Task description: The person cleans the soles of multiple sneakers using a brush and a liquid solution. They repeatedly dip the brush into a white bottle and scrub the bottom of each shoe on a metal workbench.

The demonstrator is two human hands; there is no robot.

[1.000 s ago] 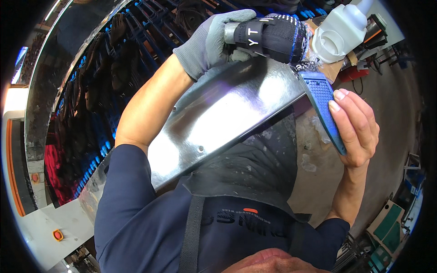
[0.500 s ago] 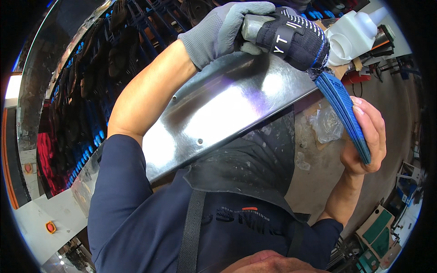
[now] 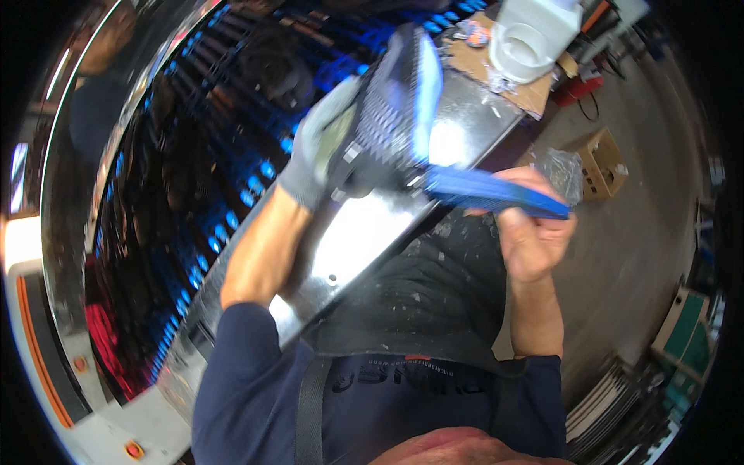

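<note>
My left hand (image 3: 322, 139), in a grey glove, is closed round a dark knit shoe upper (image 3: 380, 116). A pale greenish-grey form, probably a last, shows in its opening under my glove. A bright bluish-white band runs along the shoe's right side, blurred by motion. My bare right hand (image 3: 535, 232) grips the outer end of a long blue ridged piece (image 3: 496, 192), its thumb below and fingers above. Whether that piece is a sole or a brush, I cannot tell. Its other end meets the shoe's lower end; blur hides whether they are joined.
Beneath my hands lies a shiny metal ledge (image 3: 364, 240). Beyond it, a dark rack or conveyor (image 3: 170, 178) has blue-lit pegs. A white container (image 3: 527, 39) stands on cardboard (image 3: 473, 66) at the ledge's far end. A cardboard box (image 3: 601, 163) and clear plastic (image 3: 559, 172) are right.
Both hands have moved left with what they hold, my right hand also slightly up. The shoe has turned more upright, and the blue piece has swung from steep to nearly level.
</note>
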